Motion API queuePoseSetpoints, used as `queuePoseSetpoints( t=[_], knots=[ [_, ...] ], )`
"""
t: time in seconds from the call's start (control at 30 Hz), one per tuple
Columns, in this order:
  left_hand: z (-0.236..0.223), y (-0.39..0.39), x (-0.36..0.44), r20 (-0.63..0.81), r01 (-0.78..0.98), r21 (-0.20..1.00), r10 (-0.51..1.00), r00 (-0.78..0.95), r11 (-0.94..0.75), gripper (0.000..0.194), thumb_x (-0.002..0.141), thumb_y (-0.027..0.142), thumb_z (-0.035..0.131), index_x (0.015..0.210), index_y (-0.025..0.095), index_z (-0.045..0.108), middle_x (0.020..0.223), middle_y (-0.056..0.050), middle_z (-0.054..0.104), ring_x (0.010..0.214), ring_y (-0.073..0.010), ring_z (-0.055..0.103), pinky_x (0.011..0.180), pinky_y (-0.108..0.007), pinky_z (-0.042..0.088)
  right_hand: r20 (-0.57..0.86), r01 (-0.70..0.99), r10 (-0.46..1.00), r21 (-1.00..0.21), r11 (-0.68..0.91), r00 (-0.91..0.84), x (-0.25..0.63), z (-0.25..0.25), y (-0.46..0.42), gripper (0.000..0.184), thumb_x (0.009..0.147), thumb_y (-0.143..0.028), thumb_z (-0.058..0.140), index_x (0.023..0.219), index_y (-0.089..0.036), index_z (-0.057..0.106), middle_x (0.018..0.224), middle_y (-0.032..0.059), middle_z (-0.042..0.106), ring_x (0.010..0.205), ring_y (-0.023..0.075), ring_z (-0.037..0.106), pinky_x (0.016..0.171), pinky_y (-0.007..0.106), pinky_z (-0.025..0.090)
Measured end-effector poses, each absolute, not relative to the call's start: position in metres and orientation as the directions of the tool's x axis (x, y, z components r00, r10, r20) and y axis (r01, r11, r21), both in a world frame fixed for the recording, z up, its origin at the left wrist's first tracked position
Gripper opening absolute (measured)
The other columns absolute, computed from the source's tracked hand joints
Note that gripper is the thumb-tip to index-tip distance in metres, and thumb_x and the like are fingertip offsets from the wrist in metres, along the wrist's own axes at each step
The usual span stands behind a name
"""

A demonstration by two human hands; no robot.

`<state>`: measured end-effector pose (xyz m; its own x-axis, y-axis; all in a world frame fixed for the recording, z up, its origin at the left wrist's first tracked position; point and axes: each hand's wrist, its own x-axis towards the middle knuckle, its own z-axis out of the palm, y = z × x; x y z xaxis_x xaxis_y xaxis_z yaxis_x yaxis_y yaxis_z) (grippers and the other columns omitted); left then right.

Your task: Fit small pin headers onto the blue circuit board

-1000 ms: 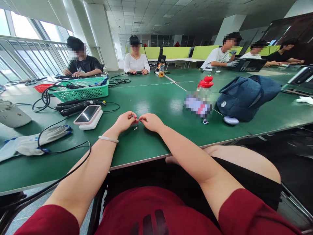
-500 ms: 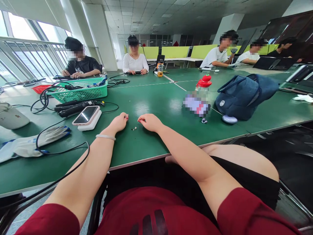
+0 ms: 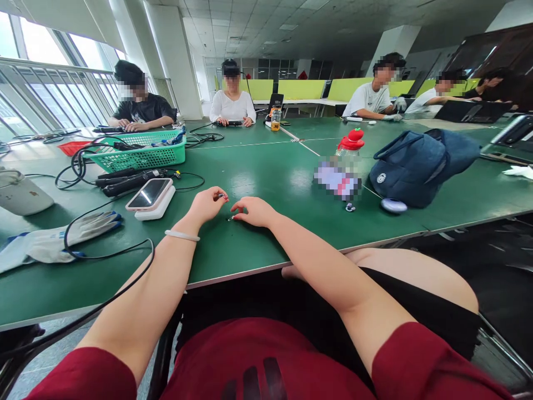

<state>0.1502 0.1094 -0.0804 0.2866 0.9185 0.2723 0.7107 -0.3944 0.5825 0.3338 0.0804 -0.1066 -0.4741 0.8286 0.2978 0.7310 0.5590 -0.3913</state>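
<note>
With one small metallic bit (image 3: pixel 221 195) apparently up, pinched at two o'clock of the left hand (image 3: pixel 207 204), a second piece (image 3: pixel 230 219) remained down on the green table (image 3: pixel 266 244), toward eight o'clock of the right hand (image 3: pixel 253 211), whose thumb and forefinger stood apart.

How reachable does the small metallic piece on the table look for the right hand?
Yes, readily it seems: the right hand is open beside the small metallic piece, nothing visibly between them.

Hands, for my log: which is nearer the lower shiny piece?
The right hand, its thumb beside the shiny piece; the left hand, farther off, pinches another piece.
</note>
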Motion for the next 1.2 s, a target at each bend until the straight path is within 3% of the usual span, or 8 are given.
queuePoseSetpoints(
  t=[0.1,0.3,0.63,0.93,1.2],
  knots=[
    [-0.082,0.112,0.15,0.316,0.748,0.534,0.913,0.256,-0.395,0.018,0.076,0.033,0.058,0.085,0.021,0.069,0.077,-0.003,0.068,0.074,-0.0192,0.06,0.069,-0.029,0.043,0.279,0.752,0.836,-0.367,0.548,-0.473,0.331,-0.107,0.079,0.019,0.085,-0.029,0.065,0.102,-0.022,0.071,0.094,0.0023,0.064,0.082,0.0129,0.056,0.073,0.024,0.039],
    [-0.083,0.109,0.151,0.268,0.72,0.563,0.914,0.304,-0.405,0.032,0.076,0.035,0.06,0.104,0.024,0.072,0.069,-0.001,0.064,0.068,-0.0172,0.058,0.068,-0.028,0.044,0.281,0.766,0.828,-0.318,0.558,-0.486,0.328,-0.107,0.078,0.013,0.088,-0.022,0.06,0.09,-0.022,0.072,0.092,0.002,0.063,0.084,0.0133,0.056,0.074,0.024,0.038],
    [-0.095,0.121,0.147,0.201,0.598,0.707,0.918,0.342,-0.378,0.038,0.069,0.022,0.057,0.105,0.019,0.069,0.078,-0.003,0.069,0.074,-0.018,0.065,0.074,-0.029,0.049,0.286,0.78,0.842,-0.327,0.534,-0.456,0.328,-0.11,0.08,0.008,0.086,-0.018,0.058,0.084,-0.017,0.066,0.089,0.0031,0.061,0.082,0.0143,0.055,0.07,0.024,0.037],
    [-0.092,0.116,0.15,0.196,0.608,0.684,0.904,0.379,-0.403,0.035,0.064,0.037,0.069,0.095,0.019,0.066,0.069,0.0,0.067,0.066,-0.0171,0.06,0.067,-0.029,0.045,0.433,0.774,0.845,-0.398,0.493,-0.315,0.332,-0.102,0.077,0.012,0.091,-0.019,0.051,0.089,-0.016,0.062,0.092,0.0039,0.06,0.082,0.0142,0.053,0.072,0.025,0.038],
    [-0.096,0.115,0.153,0.134,0.454,0.815,0.88,0.456,-0.36,0.038,0.058,0.037,0.073,0.088,0.018,0.062,0.07,-0.001,0.068,0.069,-0.0177,0.062,0.069,-0.03,0.046,0.463,0.741,0.817,-0.4,0.54,-0.345,0.332,-0.103,0.077,0.01,0.09,-0.02,0.054,0.088,-0.016,0.063,0.092,0.0032,0.06,0.082,0.0135,0.053,0.073,0.024,0.037]
  ],
)
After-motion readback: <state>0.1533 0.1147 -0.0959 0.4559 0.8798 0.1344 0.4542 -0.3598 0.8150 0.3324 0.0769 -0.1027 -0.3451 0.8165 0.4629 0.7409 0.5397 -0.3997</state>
